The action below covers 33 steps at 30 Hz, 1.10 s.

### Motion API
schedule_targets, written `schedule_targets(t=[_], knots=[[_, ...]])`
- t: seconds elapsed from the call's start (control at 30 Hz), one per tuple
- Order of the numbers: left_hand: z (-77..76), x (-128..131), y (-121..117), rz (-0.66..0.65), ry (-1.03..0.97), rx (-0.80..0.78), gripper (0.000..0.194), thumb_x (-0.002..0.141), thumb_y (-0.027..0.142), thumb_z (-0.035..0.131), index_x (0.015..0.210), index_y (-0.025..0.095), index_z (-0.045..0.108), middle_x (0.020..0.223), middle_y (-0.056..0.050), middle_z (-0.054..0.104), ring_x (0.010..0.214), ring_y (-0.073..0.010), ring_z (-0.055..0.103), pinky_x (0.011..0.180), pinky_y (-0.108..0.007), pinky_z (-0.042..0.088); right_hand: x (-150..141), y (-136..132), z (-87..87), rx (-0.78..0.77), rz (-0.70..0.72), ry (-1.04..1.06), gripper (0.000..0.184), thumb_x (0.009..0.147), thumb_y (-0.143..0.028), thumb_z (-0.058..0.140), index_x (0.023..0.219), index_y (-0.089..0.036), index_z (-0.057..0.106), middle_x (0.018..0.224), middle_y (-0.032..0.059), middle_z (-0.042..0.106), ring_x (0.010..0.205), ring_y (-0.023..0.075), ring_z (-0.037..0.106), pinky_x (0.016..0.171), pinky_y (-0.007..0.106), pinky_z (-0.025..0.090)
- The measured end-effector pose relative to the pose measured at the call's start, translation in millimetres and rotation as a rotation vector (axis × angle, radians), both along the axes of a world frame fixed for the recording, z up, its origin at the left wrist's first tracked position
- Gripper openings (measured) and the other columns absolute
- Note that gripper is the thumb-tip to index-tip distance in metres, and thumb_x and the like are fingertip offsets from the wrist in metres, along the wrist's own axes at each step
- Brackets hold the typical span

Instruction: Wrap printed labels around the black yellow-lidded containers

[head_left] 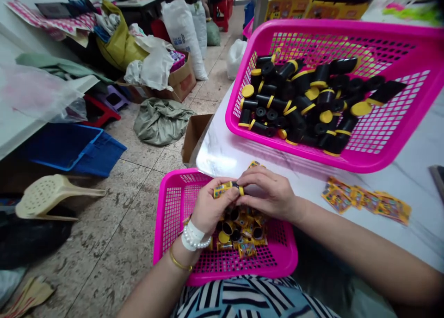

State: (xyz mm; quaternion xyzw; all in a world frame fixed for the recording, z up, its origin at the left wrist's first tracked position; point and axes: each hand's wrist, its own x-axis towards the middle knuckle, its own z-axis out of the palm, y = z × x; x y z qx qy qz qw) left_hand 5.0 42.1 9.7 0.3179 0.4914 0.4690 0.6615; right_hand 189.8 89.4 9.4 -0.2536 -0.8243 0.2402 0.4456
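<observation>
Just below frame centre: my left hand [208, 201] pinching yellow-wrapped tube [223, 189] between thumb and fingers; right hand [270, 192] curled at its right end, whether pinching I cannot tell. Best I squeeze lightly, keep tube steady over lower-centre pink basket [170, 211].

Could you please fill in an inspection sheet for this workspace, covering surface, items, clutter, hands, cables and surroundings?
Surface: white marble-patterned table, bearing a bright pink plastic basket and flat yellow printed labels.
Job's things: black plastic cylinders with yellow caps in that basket; yellow-labelled pieces in a second, lower pink plastic basket.
Clutter: crumpled grey-green sheet and cream plastic stool on the speckled tile floor.
Left hand: holds a yellow-labelled black cylinder.
Right hand: fingers at its yellow-rimmed end; firmness of grip unclear.
Cables: nothing seen.
Surroundings: white woven sacks, blue plastic crate.
</observation>
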Motion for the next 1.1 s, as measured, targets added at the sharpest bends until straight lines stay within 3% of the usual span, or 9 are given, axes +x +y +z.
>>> schedule_targets(t=[0.17, 0.3, 0.4, 0.57, 0.67, 0.77, 0.9, 1.0, 1.1], knots=[[5.5, -12, 2, 0.046, -0.06, -0.128, 0.041, 0.071, 0.037, 0.083, 0.102, 0.016, 0.067, 0.069, 0.0, 0.065, 0.055, -0.0091, 0.057, 0.048, -0.019, 0.042, 0, 7, -1.6, -0.132, -0.039, 0.036, 0.026, 0.083, -0.035, 0.075, 0.104, -0.022, 0.069, 0.098, 0.0081, 0.068, 0.085, 0.0186, 0.068, 0.069, 0.029, 0.06], [8.4, -16, 2, 0.045, -0.004, -0.154, 0.038, 0.068, 0.031, 0.086, 0.098, 0.015, 0.068, 0.068, 0.0, 0.067, 0.055, -0.009, 0.058, 0.049, -0.019, 0.044, 0, 12, -2.6, -0.125, 0.016, 0.073, 0.021, 0.085, -0.024, 0.07, 0.106, -0.021, 0.071, 0.098, 0.0081, 0.068, 0.088, 0.0178, 0.067, 0.078, 0.032, 0.059], [11.3, -12, 5, 0.023, 0.055, -0.112, 0.035, 0.069, 0.029, 0.085, 0.098, 0.015, 0.07, 0.074, -0.003, 0.071, 0.058, -0.0096, 0.061, 0.055, -0.02, 0.048, 1, 13, -5.0, -0.138, 0.038, 0.09, 0.019, 0.085, -0.019, 0.068, 0.104, -0.02, 0.071, 0.095, 0.0078, 0.07, 0.087, 0.0176, 0.068, 0.078, 0.032, 0.059], [14.2, -4, 15, -0.035, 0.189, 0.014, 0.032, 0.072, 0.029, 0.083, 0.1, 0.016, 0.073, 0.088, -0.006, 0.075, 0.069, -0.0128, 0.065, 0.065, -0.023, 0.052, 3, 14, -8.1, -0.159, 0.04, 0.109, 0.016, 0.085, -0.026, 0.072, 0.1, -0.022, 0.073, 0.089, 0.0051, 0.071, 0.081, 0.0163, 0.069, 0.074, 0.029, 0.059], [15.3, -7, 21, -0.107, 0.171, 0.027, 0.034, 0.073, 0.033, 0.082, 0.101, 0.017, 0.071, 0.081, -0.004, 0.073, 0.068, -0.0137, 0.064, 0.065, -0.025, 0.052, 4, 14, -7.5, -0.119, 0.039, 0.112, 0.015, 0.086, -0.025, 0.07, 0.101, -0.022, 0.072, 0.092, 0.0056, 0.071, 0.083, 0.0158, 0.069, 0.075, 0.029, 0.06], [16.0, -13, 25, -0.182, 0.102, -0.035, 0.041, 0.079, 0.043, 0.076, 0.109, 0.018, 0.065, 0.072, -0.002, 0.069, 0.057, -0.0142, 0.062, 0.055, -0.025, 0.048, 4, 14, -7.1, -0.078, -0.014, 0.107, 0.017, 0.088, -0.022, 0.067, 0.104, -0.022, 0.071, 0.101, 0.0074, 0.069, 0.091, 0.0161, 0.069, 0.081, 0.03, 0.06], [16.9, -16, 27, -0.142, 0.133, -0.045, 0.035, 0.078, 0.039, 0.078, 0.102, 0.017, 0.064, 0.067, 0.001, 0.063, 0.052, -0.0093, 0.055, 0.049, -0.019, 0.041, 3, 15, -8.6, -0.097, -0.04, 0.122, 0.017, 0.087, -0.022, 0.068, 0.103, -0.02, 0.071, 0.101, 0.0081, 0.072, 0.093, 0.017, 0.07, 0.082, 0.03, 0.06], [18.9, -12, 26, -0.106, 0.239, 0.1, 0.03, 0.077, 0.03, 0.08, 0.102, 0.019, 0.068, 0.078, -0.001, 0.067, 0.062, -0.0104, 0.057, 0.059, -0.021, 0.047, 1, 13, -9.4, -0.218, -0.064, 0.197, 0.019, 0.081, -0.027, 0.076, 0.099, -0.018, 0.074, 0.09, 0.0073, 0.075, 0.082, 0.0174, 0.071, 0.075, 0.031, 0.06], [20.2, -6, 25, -0.089, 0.367, 0.23, 0.031, 0.076, 0.023, 0.08, 0.105, 0.022, 0.07, 0.091, -0.004, 0.07, 0.078, -0.0155, 0.061, 0.074, -0.025, 0.05, 0, 12, -8.9, -0.492, -0.085, 0.324, 0.023, 0.074, -0.031, 0.082, 0.092, -0.017, 0.076, 0.082, 0.0055, 0.075, 0.072, 0.0158, 0.071, 0.067, 0.028, 0.06]])
